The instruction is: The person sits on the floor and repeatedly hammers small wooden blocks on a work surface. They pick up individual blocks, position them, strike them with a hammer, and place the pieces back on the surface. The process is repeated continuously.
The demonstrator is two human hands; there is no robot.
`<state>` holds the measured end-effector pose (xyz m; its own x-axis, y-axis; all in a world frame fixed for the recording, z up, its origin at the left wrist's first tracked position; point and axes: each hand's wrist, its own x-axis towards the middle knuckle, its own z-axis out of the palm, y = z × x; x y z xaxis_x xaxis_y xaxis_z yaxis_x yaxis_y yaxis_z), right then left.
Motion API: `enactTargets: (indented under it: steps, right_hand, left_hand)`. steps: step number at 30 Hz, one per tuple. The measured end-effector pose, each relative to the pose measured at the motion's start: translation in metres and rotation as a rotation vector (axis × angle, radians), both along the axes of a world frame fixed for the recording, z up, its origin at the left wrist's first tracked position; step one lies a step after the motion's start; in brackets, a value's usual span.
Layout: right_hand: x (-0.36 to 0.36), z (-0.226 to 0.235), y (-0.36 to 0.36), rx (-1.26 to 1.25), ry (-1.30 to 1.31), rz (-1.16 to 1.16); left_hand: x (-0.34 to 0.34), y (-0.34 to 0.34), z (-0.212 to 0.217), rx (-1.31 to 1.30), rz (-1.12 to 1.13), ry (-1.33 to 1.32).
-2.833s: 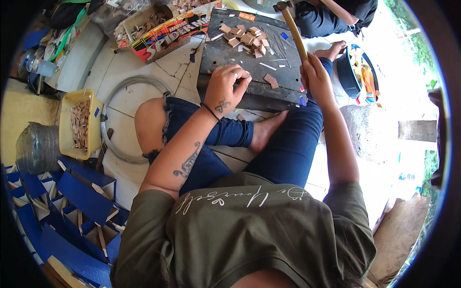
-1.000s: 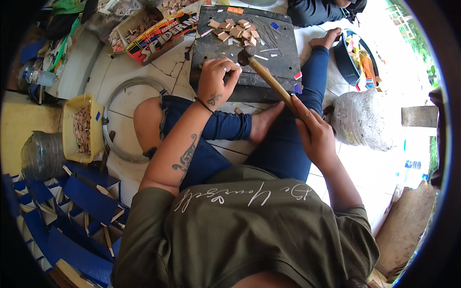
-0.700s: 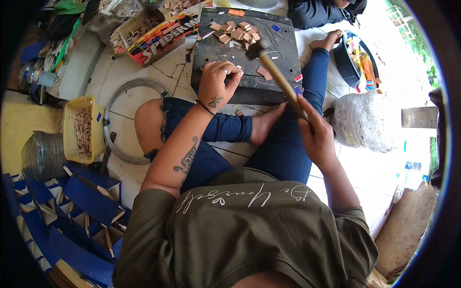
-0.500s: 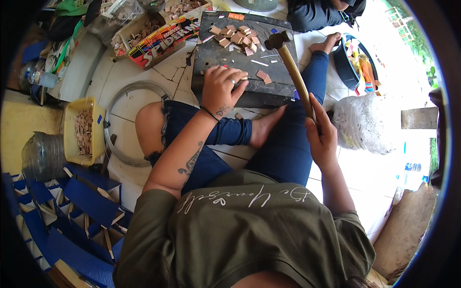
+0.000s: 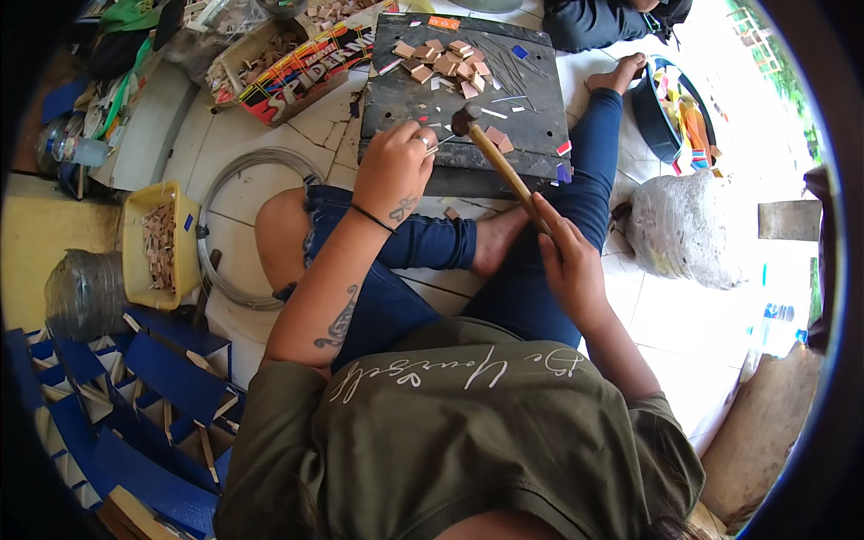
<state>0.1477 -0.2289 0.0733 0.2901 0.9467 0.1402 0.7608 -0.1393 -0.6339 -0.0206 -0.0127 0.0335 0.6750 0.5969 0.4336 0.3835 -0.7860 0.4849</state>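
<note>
Wood in clamped fingers of the right hand: points the hammer up-left along its long axis, head-first over the black counter, near the left hand; pinches something tiny there, fingers together.

A person in an olive T-shirt and ripped jeans sat on a tiled floor. Right of center, the right hand gripped a hammer by its wooden handle, the head near the left fingertips. Above center, the left hand pinched a small pale piece over a low black worktable. Small wooden blocks lay heaped at the top. At left were a wire coil and a yellow basin of wooden pieces; blue panels filled the lower left.
</note>
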Motion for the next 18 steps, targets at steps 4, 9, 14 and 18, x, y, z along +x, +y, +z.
enactTargets:
  steps: [4,9,14,18]
  right_hand:
    - [-0.003,-0.001,0.007,-0.070,-0.050,0.001]
    - [0.000,0.001,0.009,-0.083,-0.013,-0.029]
    - [0.006,-0.004,0.009,-0.008,-0.043,-0.036]
    - [0.013,-0.003,0.007,0.043,-0.009,-0.070]
  left_hand:
    - [-0.001,0.001,-0.002,0.021,0.007,-0.020]
    - [0.000,0.002,-0.004,0.031,0.005,-0.060]
    - [0.000,0.001,-0.005,0.078,-0.008,-0.043]
    - [0.001,-0.001,-0.003,0.069,0.001,-0.034]
